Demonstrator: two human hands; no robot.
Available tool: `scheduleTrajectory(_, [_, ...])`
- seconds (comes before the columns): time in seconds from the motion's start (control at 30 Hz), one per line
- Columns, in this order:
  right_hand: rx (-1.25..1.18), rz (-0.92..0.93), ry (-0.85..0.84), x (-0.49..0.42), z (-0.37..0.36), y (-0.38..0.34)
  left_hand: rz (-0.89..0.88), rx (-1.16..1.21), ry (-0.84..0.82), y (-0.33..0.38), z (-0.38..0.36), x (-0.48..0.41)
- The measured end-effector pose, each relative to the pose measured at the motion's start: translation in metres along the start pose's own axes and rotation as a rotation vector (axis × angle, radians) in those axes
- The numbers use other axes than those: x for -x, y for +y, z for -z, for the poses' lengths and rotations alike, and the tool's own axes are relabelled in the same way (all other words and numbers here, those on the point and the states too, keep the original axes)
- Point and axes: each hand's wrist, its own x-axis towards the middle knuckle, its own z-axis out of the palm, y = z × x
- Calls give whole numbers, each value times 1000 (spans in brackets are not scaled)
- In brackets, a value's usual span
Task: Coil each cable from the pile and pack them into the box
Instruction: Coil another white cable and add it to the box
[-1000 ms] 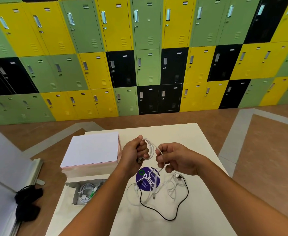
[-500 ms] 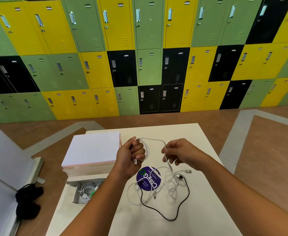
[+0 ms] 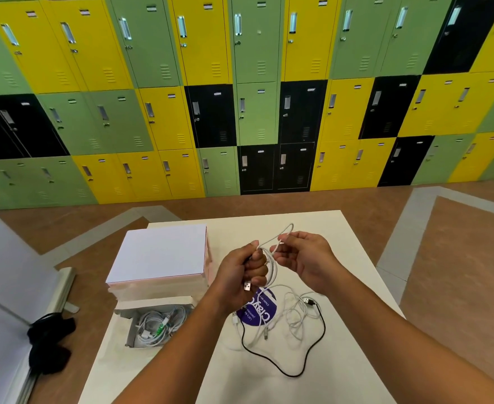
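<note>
On the white table, in the head view, a loose pile of white cables is spread near the middle. A black cable is looped round its near side, and a round purple sticker is partly covered by it. Above the pile, a white cable is gripped in the curled fingers of the left hand, with its USB plug jutting out below the fist. A further loop of the same cable is pinched between thumb and fingertips of the right hand, just beside the left. At the table's left edge an open box is set, with coiled cables lying inside; a closed white box is placed just behind it. Beyond the table, brown floor with grey bands is met by a wall of green, yellow and black lockers. A black bundle is seen on the floor at the left, by a white panel.
</note>
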Motion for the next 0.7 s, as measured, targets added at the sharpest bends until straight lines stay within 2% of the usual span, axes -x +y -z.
scheduleTrajectory(0.2, [144, -55, 3, 0, 4, 4, -42, -233, -28, -3, -1, 5])
scheduleTrajectory(0.33, [141, -78, 34, -3, 4, 5, -34, -238, -46, -2, 1, 6])
scheduleTrajectory(0.47, [333, -133, -117, 4, 3, 9, -75, -206, -45, 0, 2, 5])
scheduleTrajectory(0.57, [417, -159, -245, 8, 0, 13, -174, -172, 46, 0, 3, 1])
scheduleTrajectory(0.7, [306, -165, -276, 10, -3, 16, -310, -312, 193, -3, 9, -7])
